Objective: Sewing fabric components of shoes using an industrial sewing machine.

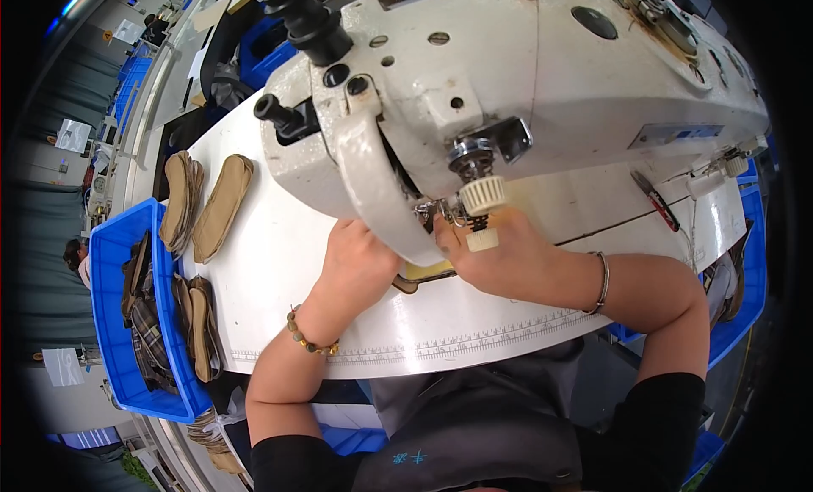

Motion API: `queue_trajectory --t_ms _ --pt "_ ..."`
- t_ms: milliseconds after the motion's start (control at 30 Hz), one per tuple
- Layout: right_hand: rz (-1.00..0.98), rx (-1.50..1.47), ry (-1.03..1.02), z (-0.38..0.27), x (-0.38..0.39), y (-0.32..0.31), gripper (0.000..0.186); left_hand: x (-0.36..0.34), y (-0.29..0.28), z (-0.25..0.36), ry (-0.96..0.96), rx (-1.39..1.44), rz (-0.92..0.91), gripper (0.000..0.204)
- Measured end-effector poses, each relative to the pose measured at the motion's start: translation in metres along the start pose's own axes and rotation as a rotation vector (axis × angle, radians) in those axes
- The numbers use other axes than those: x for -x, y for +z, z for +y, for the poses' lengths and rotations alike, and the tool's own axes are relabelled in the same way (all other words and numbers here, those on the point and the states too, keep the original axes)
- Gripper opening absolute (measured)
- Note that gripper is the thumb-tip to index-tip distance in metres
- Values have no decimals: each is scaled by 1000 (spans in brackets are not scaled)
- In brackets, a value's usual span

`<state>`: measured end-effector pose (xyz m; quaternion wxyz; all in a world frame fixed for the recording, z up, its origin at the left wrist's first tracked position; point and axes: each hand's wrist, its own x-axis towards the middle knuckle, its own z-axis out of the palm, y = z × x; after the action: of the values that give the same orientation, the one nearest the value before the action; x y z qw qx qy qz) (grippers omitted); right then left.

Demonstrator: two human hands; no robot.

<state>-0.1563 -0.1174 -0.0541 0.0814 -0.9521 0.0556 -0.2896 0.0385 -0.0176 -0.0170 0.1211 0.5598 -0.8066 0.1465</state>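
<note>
A white sewing machine stands over the table, its head hiding part of my work. Beneath it lies a small yellowish-tan fabric piece with a dark edge, mostly covered by my hands and the machine. From the left, my left hand closes on the piece with curled fingers, their tips hidden behind the machine head. My right hand is closed on its other side, fingers bent close to the presser-foot area, below the tension knob.
Stacked tan sole-shaped pieces lie on the table at the left. Beside them, a blue bin holds plaid fabric pieces. Red-and-black thread snips lie at the right. Another blue bin stands past my right elbow.
</note>
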Motion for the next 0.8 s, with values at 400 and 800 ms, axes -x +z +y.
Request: queue_trajectory --t_ms 400,800 --pt "180 -188 245 1 -9 -7 17 -1 4 -8 -38 62 32 22" --pt "124 -283 291 21 -9 15 22 0 9 -16 -234 264 13 41"
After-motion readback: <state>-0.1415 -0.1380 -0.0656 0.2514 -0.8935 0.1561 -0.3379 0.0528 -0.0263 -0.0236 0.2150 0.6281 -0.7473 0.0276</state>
